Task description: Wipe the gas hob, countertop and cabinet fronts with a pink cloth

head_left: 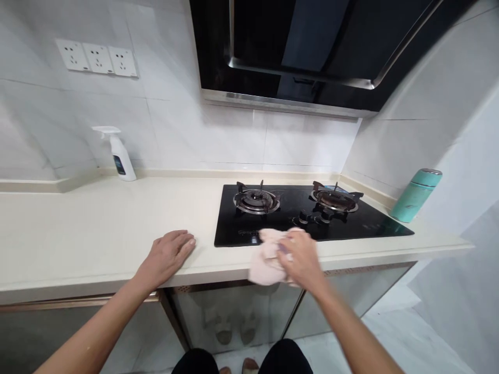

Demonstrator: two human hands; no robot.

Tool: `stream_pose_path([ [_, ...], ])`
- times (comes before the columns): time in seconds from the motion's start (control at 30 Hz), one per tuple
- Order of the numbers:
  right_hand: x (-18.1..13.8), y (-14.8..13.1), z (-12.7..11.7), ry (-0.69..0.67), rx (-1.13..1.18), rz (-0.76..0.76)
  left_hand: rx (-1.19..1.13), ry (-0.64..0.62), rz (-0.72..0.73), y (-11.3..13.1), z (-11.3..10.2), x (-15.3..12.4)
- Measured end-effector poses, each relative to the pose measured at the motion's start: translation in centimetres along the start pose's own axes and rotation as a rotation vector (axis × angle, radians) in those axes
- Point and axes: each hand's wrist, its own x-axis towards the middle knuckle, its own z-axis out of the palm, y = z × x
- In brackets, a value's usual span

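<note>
Pale pink cloth (265, 267) is bunched in the right hand (301, 255), whose fingers are curled closed around it; the hand is slightly blurred. Cloth and hand lie over the front edge of the black glass cooktop (360, 228), and the cloth's lower end reaches the rim of the cream countertop (78, 228). Taking the right hand as the clock's centre, with twelve at the top of the view, the left hand (169, 254) is at nine, palm down on the countertop, fingers loosely extended and close together, bearing on that surface alone. Two control knobs (304, 217) sit between twelve and one. One burner (257, 200) stands at eleven, the other (335, 200) at one, each with dark pan supports. At two, a teal flask (416, 196) stands beside the cooktop's right end. At ten, well apart, a white spray bottle (121, 156) stands near the wall, with three sockets (98, 58) above it. Black range hood (249, 52) panels fill twelve; glossy cabinet doors (234, 311) lie towards seven.
</note>
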Motion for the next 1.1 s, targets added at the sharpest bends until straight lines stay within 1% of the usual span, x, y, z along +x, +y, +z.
stream_pose_path([
  [0.07, -1.9, 6.4, -2.2, 0.023, -0.114, 0.12, 0.025, 0.02, -0.004, 0.3, 0.1, -0.2],
  [0.1, -2.7, 9.2, -3.1, 0.032, -0.172, 0.199, 0.027, 0.024, -0.007, 0.5, 0.0, -0.3],
  [0.13, -3.4, 11.3, -3.9, 0.036, -0.224, 0.273, 0.026, 0.024, -0.011, 0.7, 0.0, -0.4],
  [0.17, -3.9, 12.8, -4.4, 0.062, -0.268, 0.344, 0.023, 0.022, -0.016, 0.9, 0.0, -0.4],
  [0.2, -4.2, 13.6, -4.7, 0.084, -0.303, 0.395, 0.02, 0.017, -0.018, 1.0, 0.0, -0.4],
  [0.23, -4.3, 13.4, -4.7, 0.104, -0.325, 0.42, 0.016, 0.01, -0.017, 1.2, -0.1, -0.4],
  [0.27, -4.3, 12.5, -4.4, 0.121, -0.333, 0.416, 0.013, 0.003, -0.013, 1.3, -0.1, -0.3],
  [0.3, -4.0, 10.8, -3.8, 0.128, -0.325, 0.383, 0.01, -0.005, -0.008, 1.4, 0.0, -0.3],
  [0.33, -3.6, 8.4, -3.0, 0.128, -0.302, 0.33, 0.006, -0.014, -0.003, 1.4, 0.0, -0.2],
  [0.4, -2.4, 2.4, -0.8, 0.119, -0.221, 0.203, -0.006, -0.027, 0.0, 1.3, 0.3, -0.1],
  [0.47, -1.0, -4.0, 1.5, 0.107, -0.129, 0.124, -0.017, -0.019, 0.001, 0.9, 0.5, 0.0],
  [0.53, 0.4, -9.5, 3.4, 0.089, -0.047, 0.068, -0.025, 0.015, 0.009, 0.5, 0.6, 0.1],
  [0.57, 1.0, -11.5, 4.0, 0.073, -0.007, 0.031, -0.027, 0.04, 0.015, 0.4, 0.5, 0.1],
  [0.6, 1.5, -12.8, 4.3, 0.057, 0.038, -0.001, -0.03, 0.071, 0.027, 0.5, 0.3, 0.2],
  [0.63, 1.8, -13.5, 4.4, 0.041, 0.09, -0.032, -0.038, 0.105, 0.048, 0.7, 0.1, 0.3],
  [0.67, 1.9, -13.5, 4.3, 0.025, 0.149, -0.062, -0.051, 0.138, 0.082, 1.2, -0.2, 0.4],
  [0.7, 1.7, -13.0, 3.9, 0.018, 0.208, -0.087, -0.066, 0.164, 0.131, 1.9, -0.4, 0.5],
  [0.77, 0.9, -10.7, 2.9, 0.024, 0.28, -0.122, -0.092, 0.173, 0.269, 3.9, -0.4, 0.6],
  [0.83, -0.5, -7.7, 1.7, 0.019, 0.281, -0.124, -0.088, 0.122, 0.416, 6.5, 0.1, 0.7],
  [0.9, -1.9, -5.1, 0.7, -0.018, 0.255, -0.08, -0.052, 0.057, 0.513, 9.2, 1.1, 0.7],
  [0.97, -3.2, -3.5, 0.0, -0.065, 0.249, -0.036, -0.003, -0.006, 0.536, 11.5, 2.2, 0.7],
  [1.03, -3.9, -2.8, -0.6, -0.086, 0.257, -0.035, 0.046, -0.079, 0.497, 13.4, 2.9, 0.8],
  [1.1, -4.1, -2.3, -1.4, -0.072, 0.286, -0.064, 0.085, -0.158, 0.432, 14.7, 2.9, 0.9],
])
